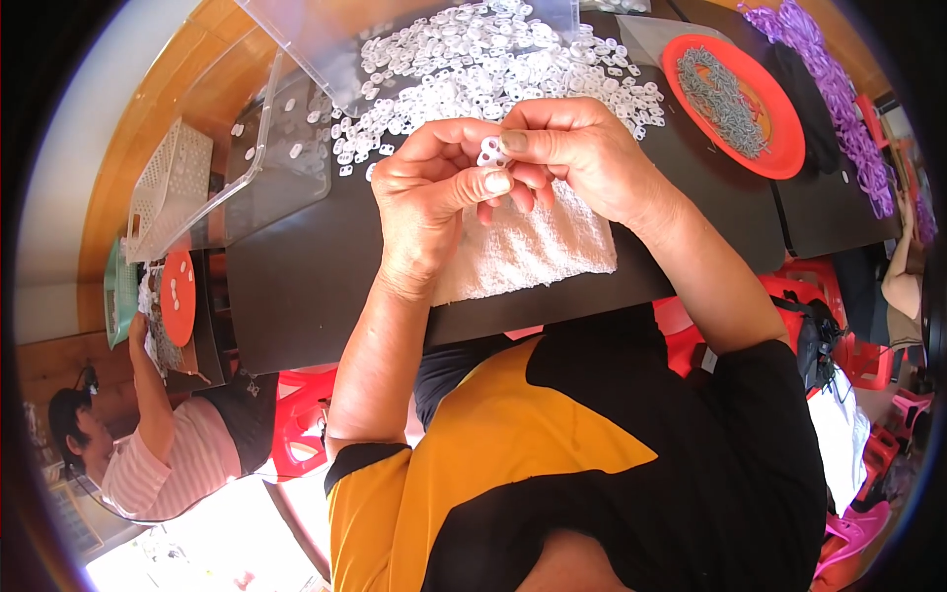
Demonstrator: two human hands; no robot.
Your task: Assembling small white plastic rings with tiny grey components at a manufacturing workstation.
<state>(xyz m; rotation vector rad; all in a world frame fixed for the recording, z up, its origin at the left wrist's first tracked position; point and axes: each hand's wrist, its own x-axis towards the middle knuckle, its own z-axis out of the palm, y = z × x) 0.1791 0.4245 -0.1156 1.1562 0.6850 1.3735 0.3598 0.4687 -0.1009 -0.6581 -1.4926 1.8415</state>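
Between the fingertips of both hands is a small white plastic piece (491,151) with holes in it. My left hand (426,192) pinches it from the left, thumb in front. My right hand (582,153) grips its upper right side with thumb and fingers. Both hands are above a white towel (538,252) laid at the near edge of the dark table (296,286). Just beyond them spreads a large heap of similar white pieces (493,79). Whether a screw or other small part sits in the held piece is hidden by my fingers.
A red plate (784,148) of small grey metal screws or pins (725,99) stands at the far right, with purple strips (838,89) beyond. Clear plastic bins (296,138) and a white basket (173,183) are at left. Another person (168,444) works at the left.
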